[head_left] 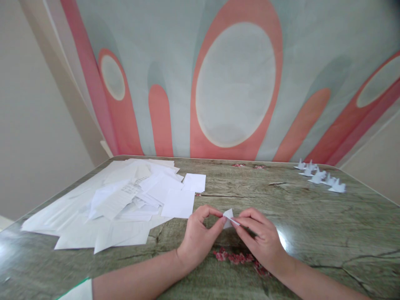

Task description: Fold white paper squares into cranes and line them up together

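A small folded piece of white paper is held up between my two hands, a little above the table. My left hand pinches its left side between thumb and forefinger. On the other side, my right hand grips a narrow folded part of the same paper with thumb and fingers. The paper's lower part is partly hidden behind the fingers. Just left of my left hand lies a white paper square on the table, with a smaller stack of squares behind it.
A large loose pile of white sheets, some printed, spreads over the table's left side. Several folded white paper figures stand at the back right. The wood-patterned table meets a coral and grey-green patterned backdrop.
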`<state>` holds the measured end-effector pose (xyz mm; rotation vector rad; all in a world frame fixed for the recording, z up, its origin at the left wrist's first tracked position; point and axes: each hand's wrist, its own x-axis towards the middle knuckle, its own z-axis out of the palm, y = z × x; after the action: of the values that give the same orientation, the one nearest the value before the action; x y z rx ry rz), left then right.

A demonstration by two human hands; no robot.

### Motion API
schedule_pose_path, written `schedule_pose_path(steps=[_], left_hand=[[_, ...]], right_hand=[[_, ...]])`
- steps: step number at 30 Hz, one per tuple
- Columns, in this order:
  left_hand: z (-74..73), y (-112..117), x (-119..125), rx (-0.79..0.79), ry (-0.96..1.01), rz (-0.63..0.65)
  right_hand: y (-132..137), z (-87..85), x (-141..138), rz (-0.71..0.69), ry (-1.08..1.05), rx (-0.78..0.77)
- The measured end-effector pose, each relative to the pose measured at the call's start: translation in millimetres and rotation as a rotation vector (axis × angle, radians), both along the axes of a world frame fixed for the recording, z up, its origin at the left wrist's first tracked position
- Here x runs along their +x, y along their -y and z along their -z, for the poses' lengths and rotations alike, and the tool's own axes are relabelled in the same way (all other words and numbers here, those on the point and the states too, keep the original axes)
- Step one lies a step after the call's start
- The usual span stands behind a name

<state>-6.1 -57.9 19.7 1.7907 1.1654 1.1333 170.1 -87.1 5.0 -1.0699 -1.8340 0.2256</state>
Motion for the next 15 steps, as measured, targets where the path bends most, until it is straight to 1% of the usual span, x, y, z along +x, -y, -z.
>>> schedule_pose_path(steps=[4, 10, 15], left_hand=[[-1.6, 1.3, -0.1, 0.052, -0.021, 0.039], [-1.6, 1.6, -0.6, 0.077, -0.062, 0.114], [-0.7, 1.2, -0.5, 0.095, -0.067, 0.122]], right_hand=[[-0.6, -0.9, -0.1, 0.0, 0.025, 0.037], [-1.4, 0.1, -0.3, -0.025, 0.051, 0.038], [0.3, -1.5, -0.8, -0.041, 0.054, 0.013]])
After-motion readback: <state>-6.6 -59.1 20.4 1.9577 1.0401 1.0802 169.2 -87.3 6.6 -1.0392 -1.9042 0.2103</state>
